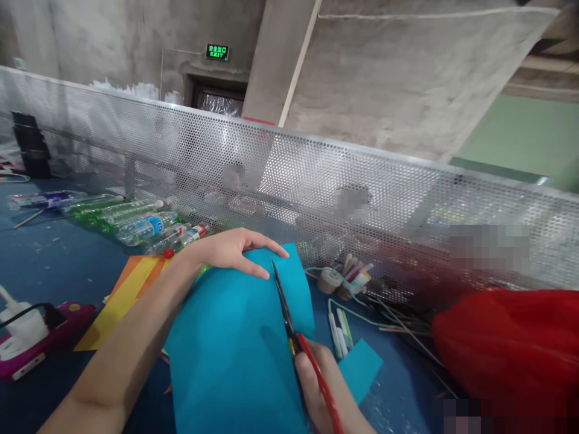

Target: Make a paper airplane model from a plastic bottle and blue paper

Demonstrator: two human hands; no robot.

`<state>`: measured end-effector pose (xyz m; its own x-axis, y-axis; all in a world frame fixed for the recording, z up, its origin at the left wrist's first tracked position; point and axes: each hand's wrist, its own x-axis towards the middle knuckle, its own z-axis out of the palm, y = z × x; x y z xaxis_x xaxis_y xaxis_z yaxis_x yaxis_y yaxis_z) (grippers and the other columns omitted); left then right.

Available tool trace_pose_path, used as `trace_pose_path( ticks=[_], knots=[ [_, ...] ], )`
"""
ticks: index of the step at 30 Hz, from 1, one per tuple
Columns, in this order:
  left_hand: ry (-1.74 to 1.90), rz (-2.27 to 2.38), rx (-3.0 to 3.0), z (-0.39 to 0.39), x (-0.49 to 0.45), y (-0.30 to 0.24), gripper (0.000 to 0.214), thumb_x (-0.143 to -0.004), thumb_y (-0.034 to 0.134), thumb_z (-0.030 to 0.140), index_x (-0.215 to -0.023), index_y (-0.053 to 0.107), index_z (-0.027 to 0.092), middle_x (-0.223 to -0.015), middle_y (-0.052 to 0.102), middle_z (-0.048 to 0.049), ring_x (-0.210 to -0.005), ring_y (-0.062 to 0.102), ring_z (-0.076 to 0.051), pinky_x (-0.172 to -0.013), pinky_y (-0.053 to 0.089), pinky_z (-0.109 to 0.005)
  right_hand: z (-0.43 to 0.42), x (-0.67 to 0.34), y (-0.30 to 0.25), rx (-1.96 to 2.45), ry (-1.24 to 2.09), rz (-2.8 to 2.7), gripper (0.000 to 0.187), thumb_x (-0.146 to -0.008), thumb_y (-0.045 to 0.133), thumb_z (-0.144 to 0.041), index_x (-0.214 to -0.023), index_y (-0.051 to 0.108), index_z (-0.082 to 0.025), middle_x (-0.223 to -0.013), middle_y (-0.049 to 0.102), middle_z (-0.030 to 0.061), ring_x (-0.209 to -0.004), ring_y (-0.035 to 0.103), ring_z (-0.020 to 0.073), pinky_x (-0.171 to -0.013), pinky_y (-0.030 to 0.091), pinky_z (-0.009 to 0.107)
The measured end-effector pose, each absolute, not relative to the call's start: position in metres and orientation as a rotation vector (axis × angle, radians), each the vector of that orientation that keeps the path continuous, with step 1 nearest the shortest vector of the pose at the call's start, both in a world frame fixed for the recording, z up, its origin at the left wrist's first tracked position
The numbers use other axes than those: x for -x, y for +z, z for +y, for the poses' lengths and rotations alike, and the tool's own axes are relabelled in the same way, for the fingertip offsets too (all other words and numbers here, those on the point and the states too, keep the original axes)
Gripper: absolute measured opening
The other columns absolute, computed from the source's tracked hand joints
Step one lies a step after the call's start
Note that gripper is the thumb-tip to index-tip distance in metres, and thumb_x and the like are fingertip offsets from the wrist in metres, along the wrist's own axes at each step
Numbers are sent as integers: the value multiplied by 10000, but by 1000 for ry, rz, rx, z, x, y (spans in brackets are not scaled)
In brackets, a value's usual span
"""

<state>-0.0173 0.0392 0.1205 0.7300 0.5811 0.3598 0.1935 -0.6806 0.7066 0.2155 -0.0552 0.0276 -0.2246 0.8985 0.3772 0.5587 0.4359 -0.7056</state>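
A large teal paper sheet lies on the blue table. My left hand grips its far edge, fingers and thumb pinched over the sheet. My right hand holds red-handled scissors at the bottom of the view. The dark blades point away from me and run up the sheet toward my left fingers. A cut strip of teal paper lies to the right of the scissors.
Orange and yellow sheets lie left of the teal one. Several plastic bottles line a perforated metal screen. A glue gun sits at left. Pens, tape rolls and sticks lie by a red bag.
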Motion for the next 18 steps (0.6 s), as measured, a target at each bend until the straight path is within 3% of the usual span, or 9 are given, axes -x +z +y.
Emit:
trace_pose_path(
  ticks=[18],
  knots=[
    [774,521,-2206,38,17,120,540,-724,716,268,-1230,535,320,-1335,509,2,-1183,502,-240,-933,442,-347,-53,-217,23,1241,581,-1943,642,-776,286,-748,-620,578,-199,-560,578,48,-533,525,181,-487,460,263]
  ],
)
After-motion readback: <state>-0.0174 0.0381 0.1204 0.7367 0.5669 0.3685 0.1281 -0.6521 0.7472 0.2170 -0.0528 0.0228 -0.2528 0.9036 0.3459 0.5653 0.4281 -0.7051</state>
